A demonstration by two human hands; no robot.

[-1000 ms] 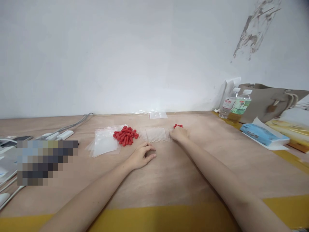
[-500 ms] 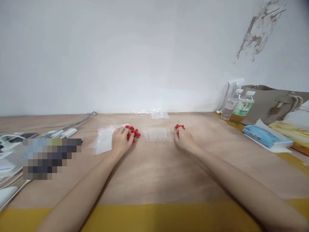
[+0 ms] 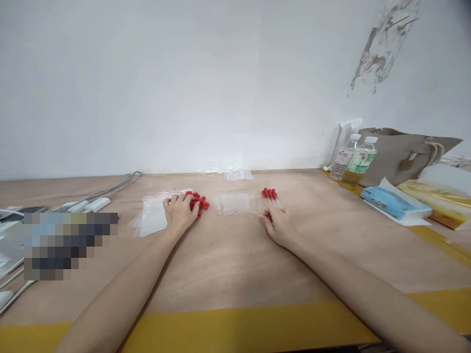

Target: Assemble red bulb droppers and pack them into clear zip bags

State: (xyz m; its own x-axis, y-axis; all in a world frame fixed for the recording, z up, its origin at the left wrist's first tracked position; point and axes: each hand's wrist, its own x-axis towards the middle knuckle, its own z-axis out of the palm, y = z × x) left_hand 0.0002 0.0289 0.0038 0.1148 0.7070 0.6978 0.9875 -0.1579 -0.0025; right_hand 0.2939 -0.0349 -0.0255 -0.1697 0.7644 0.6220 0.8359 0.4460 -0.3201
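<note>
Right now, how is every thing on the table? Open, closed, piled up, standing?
Left hand: fingers over the red pieces
Red pieces: heaped, partly hidden
Clear tubes: lying in a row
Right hand: at the red-topped tubes; grip unclear
Red-topped tubes: side by side
Plastic bags: flat, overlapping
Bottles: upright, capped
Tissue pack: open, tissue sticking up
Handbag: standing

At eleven o'clock, flat translucent bags (image 3: 152, 214) look like smooth plastic film; at twelve, slim clear tubes (image 3: 235, 204) look glossy. Red bulb-shaped pieces (image 3: 203, 202) between them look rubbery; the brown tabletop (image 3: 221, 274) resembles matt wood.
</note>
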